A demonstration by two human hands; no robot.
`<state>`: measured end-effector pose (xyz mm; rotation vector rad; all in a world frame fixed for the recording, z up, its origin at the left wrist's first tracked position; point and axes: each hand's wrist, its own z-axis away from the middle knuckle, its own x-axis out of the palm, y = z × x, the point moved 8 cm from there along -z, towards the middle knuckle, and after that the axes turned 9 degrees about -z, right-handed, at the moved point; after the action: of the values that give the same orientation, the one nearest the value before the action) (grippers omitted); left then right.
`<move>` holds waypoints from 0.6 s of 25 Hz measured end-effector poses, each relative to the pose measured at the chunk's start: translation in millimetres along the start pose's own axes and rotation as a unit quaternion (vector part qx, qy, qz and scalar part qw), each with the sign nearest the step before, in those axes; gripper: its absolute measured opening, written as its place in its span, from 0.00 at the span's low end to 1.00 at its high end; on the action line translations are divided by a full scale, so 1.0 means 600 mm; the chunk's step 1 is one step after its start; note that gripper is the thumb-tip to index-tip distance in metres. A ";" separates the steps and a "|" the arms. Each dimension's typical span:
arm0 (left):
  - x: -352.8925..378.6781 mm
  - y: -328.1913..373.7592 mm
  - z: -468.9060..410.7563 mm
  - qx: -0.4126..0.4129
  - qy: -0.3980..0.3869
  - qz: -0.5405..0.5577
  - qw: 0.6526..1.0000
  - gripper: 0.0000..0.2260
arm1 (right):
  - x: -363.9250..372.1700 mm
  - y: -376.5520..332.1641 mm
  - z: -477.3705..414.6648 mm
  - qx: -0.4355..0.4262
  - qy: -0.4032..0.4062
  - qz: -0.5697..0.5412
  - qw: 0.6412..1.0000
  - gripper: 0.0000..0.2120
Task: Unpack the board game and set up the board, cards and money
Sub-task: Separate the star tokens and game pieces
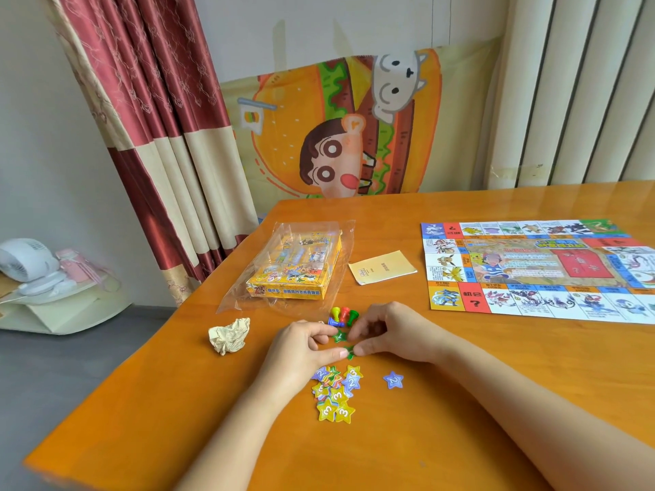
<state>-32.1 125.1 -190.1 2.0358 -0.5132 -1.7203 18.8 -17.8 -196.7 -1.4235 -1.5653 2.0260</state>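
A person sits at a glossy orange wooden table point(460, 402), seen from their own eye level looking down at both bare forearms. The left hand point(304, 345) and right hand point(393, 334) meet near the table's middle, fingers curled inward. Both thumb tips are clamped on a small green star token point(350, 352), held between them just above the table. A second green star point(339, 336) shows between the two hands' fingertips; whether either hand holds it cannot be told. Just beyond the hands stands a tight cluster of coloured pawns point(343, 315) in yellow, red, green and blue. Just below the hands lies a loose pile of star tokens point(335, 389), yellow and purple, printed with the numbers two and three. One purple star point(393, 379) lies apart to the pile's right. To the left of the hands sits a crumpled ball of paper point(230, 334). Further back, the yellow game box point(296, 267) lies flat inside a clear plastic bag point(244, 295). A pale yellow leaflet point(382, 267) lies beside it on the right. The game board point(538, 271) lies unfolded and flat on the right side of the table, running out of view. Behind the table hang a red and cream curtain point(159, 118) and a cartoon burger poster point(336, 136).
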 end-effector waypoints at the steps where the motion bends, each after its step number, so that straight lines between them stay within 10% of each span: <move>1: 0.000 0.000 0.001 0.004 -0.001 0.000 1.000 0.17 | -0.004 0.002 -0.001 0.005 0.018 0.021 1.000 0.12; 15: -0.007 -0.002 0.005 -0.002 -0.007 0.009 1.000 0.05 | 0.012 -0.020 0.007 -0.051 0.091 0.056 0.993 0.07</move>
<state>-35.4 128.2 -187.9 2.0122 -0.5300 -1.7255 7.5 -10.5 -190.7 -1.7168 -1.5645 1.8363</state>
